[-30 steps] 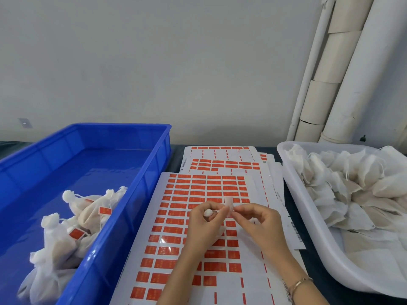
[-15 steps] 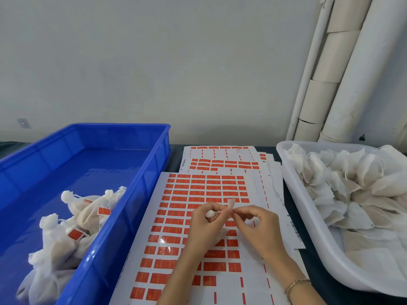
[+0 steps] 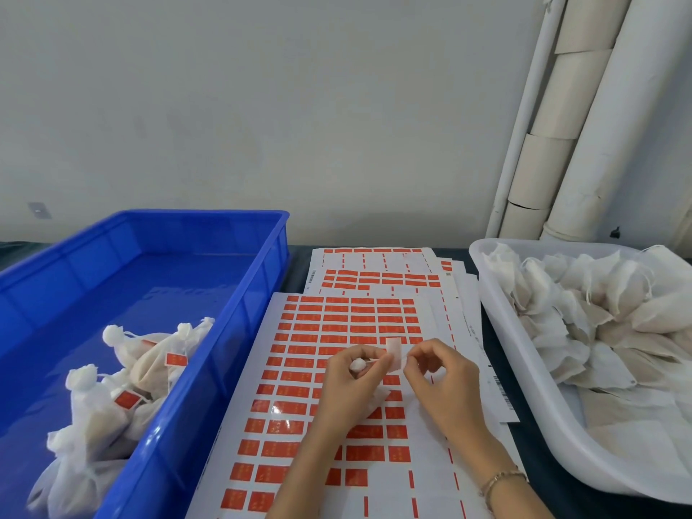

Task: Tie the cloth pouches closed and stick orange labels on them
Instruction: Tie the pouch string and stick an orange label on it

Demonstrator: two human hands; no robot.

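Note:
My left hand [image 3: 352, 387] grips a small white cloth pouch [image 3: 357, 365] over the label sheet; only its gathered top and string show, the body is hidden under my fingers. A peeled label [image 3: 394, 352], pale back side facing me, stands between my two hands at the pouch's string. My right hand [image 3: 440, 380] has its fingers curled beside the label, fingertips at its right edge. The sheet of orange labels [image 3: 337, 324] lies flat under both hands.
A blue bin [image 3: 224, 354] on the left holds several tied, labelled pouches [image 3: 149, 361]. A white tub [image 3: 524, 368] on the right is full of untied pouches [image 3: 584, 301]. More label sheets [image 3: 378, 271] lie behind. White pipes [image 3: 561, 125] stand at the back right.
Both hands stay in place over the sheet. The label has turned more upright between them, and my right fingertips have shifted slightly off to its right edge.

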